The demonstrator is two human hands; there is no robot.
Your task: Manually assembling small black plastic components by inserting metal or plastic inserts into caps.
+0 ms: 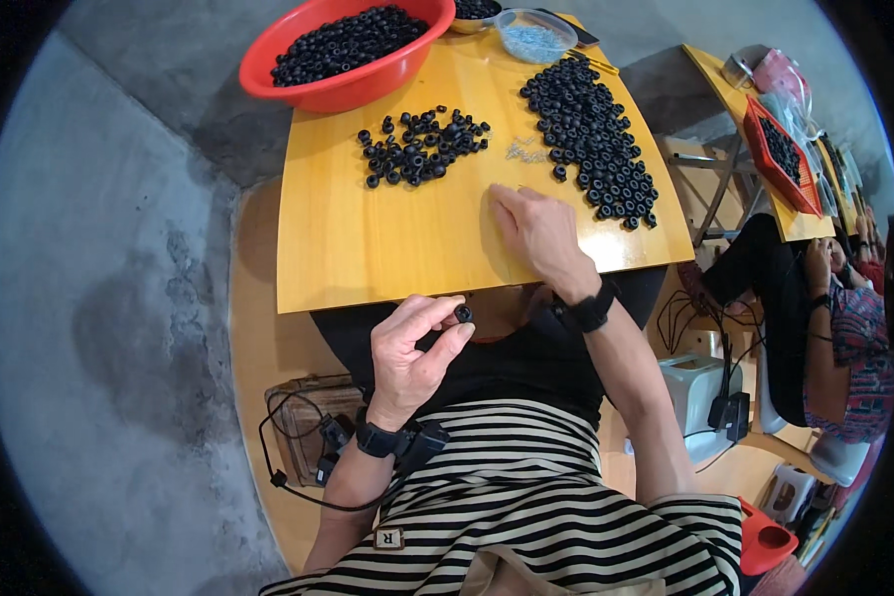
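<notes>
Just off the table's near edge, my left hand pinches a small black ring-shaped part between thumb and fingertips, its round hole showing. My right hand is over the tabletop, fingers bent together with the tips low on the wood. Whatever those fingertips may hold is hidden. Beyond them lies a little cluster of tiny clear pieces. A loose group of black parts is spread to the left of it, and a larger, denser pile of black ring-shaped parts to the right.
A red basin full of black parts stands at the far left. At the back are a clear tub of bluish pieces and a bowl of black parts. Rightward, another person sits by a second table with a red basket.
</notes>
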